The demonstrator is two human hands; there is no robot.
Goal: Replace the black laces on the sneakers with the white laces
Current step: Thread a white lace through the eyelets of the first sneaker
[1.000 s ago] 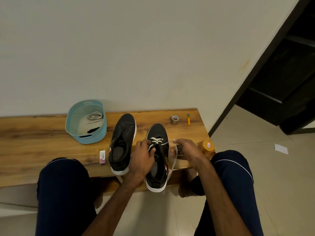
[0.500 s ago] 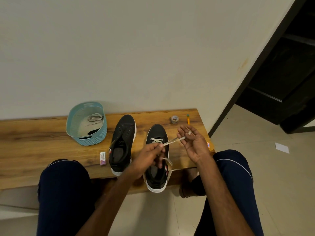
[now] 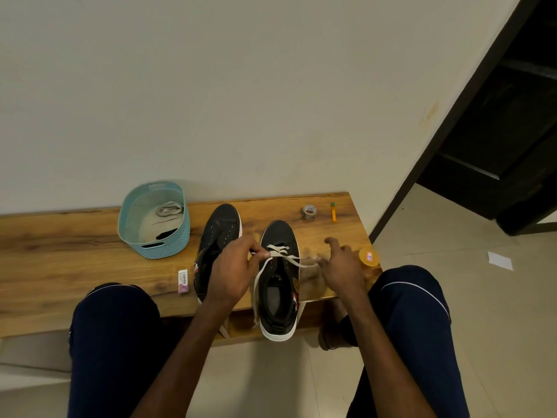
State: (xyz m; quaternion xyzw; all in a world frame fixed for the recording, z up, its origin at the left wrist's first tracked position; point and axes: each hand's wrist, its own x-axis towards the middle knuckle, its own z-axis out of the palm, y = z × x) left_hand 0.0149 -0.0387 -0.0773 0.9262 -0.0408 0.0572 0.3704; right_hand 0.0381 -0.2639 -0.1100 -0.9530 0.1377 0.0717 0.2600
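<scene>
Two black sneakers stand on the wooden bench (image 3: 60, 254). The left sneaker (image 3: 221, 230) has bare eyelets. The right sneaker (image 3: 278, 291) carries a white lace (image 3: 278, 250) crossed through its front eyelets. My left hand (image 3: 233, 268) pinches the lace's left end beside the eyelets. My right hand (image 3: 340, 265), blurred by motion, holds the lace's right strand stretched sideways from the shoe. A loose length of lace hangs down the shoe's left side past the bench edge.
A teal basket (image 3: 138, 236) at the back left holds a white lace and a black lace. A small eraser box (image 3: 183, 280) lies left of the sneakers. A tape roll (image 3: 309, 211), an orange marker (image 3: 333, 212) and a yellow-lidded jar (image 3: 369, 257) sit at the right end. My knees flank the bench.
My right hand dropped from a raised position back toward the bench, drawing the lace out to the right. My left hand moved up to the front eyelets.
</scene>
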